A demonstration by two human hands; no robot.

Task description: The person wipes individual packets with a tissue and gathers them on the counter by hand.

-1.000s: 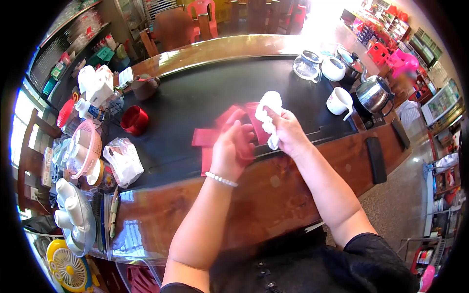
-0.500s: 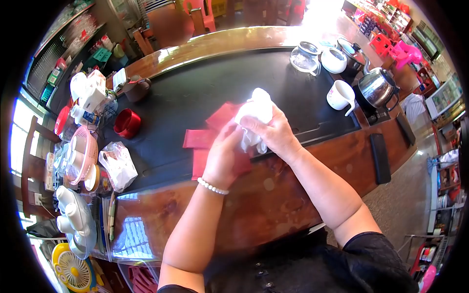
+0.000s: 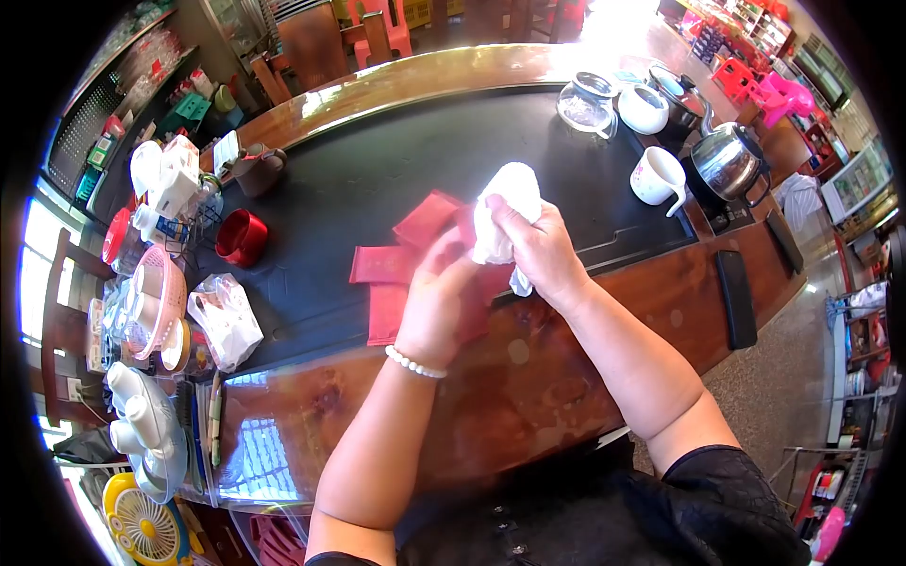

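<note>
My right hand is closed around a bunched white cloth, with the thumb pressed on its front. Whether anything is wrapped inside the cloth is hidden. Just left of it is my left hand, its fingers smeared by motion, with a white bead bracelet on the wrist. Beneath both hands, several flat red packets lie overlapping on the black tray top; my left hand covers part of them.
A red cup, a plastic bag and a pink basket stand on the left. On the right are a glass pot, a white mug, a steel kettle and a dark phone-like slab.
The white cloth has moved slightly right and stands more upright in my right hand. My left hand has drawn apart from it. The view has shifted slightly.
</note>
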